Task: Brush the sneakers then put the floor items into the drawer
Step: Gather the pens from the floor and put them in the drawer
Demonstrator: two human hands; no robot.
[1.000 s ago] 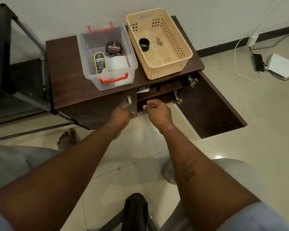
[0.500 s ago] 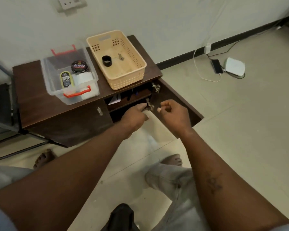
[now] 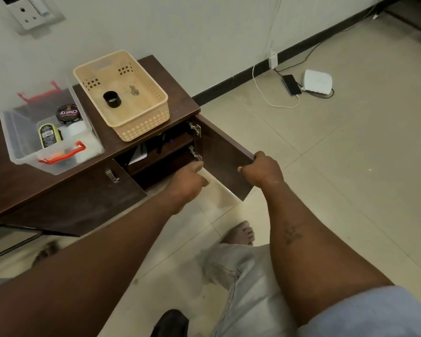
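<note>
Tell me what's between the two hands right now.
Head view: the inner face of the open cabinet door fills that gap. The right hand grips its free edge; the left hand is near its lower hinge.

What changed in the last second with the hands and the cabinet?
The right hand reached right and now grips the free edge of the open cabinet door. The left hand moved to the opening, near the lower hinge. Basket and clear bin stayed on top.
</note>
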